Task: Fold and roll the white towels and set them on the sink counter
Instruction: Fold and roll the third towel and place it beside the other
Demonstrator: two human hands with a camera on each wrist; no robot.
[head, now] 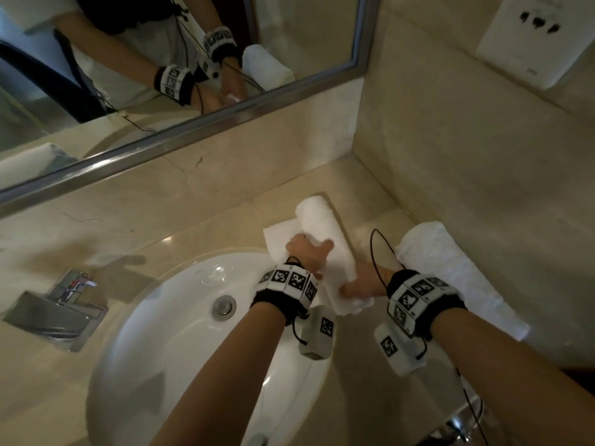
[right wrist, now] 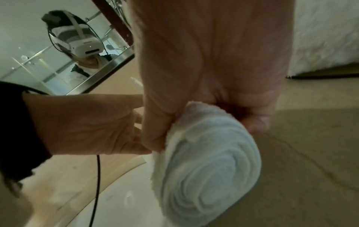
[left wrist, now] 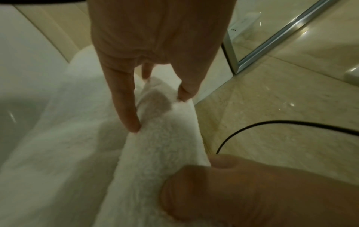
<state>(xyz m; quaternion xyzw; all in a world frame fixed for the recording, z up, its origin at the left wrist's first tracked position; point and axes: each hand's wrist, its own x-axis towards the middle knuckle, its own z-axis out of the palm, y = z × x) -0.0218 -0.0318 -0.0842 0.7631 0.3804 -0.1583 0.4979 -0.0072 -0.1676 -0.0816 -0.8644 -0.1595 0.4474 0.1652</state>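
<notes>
A white towel lies on the beige counter just right of the sink. Most of it is wound into a roll; a flat tail still spreads toward the basin. My left hand sits on the roll's middle, its fingers and thumb straddling the roll. My right hand grips the near end, where the spiral layers show below my curled fingers. A second rolled white towel lies along the right wall.
The white basin with its drain takes the middle, and a chrome faucet stands at the left. A framed mirror runs along the back wall. A black cable loops over the counter between the two towels.
</notes>
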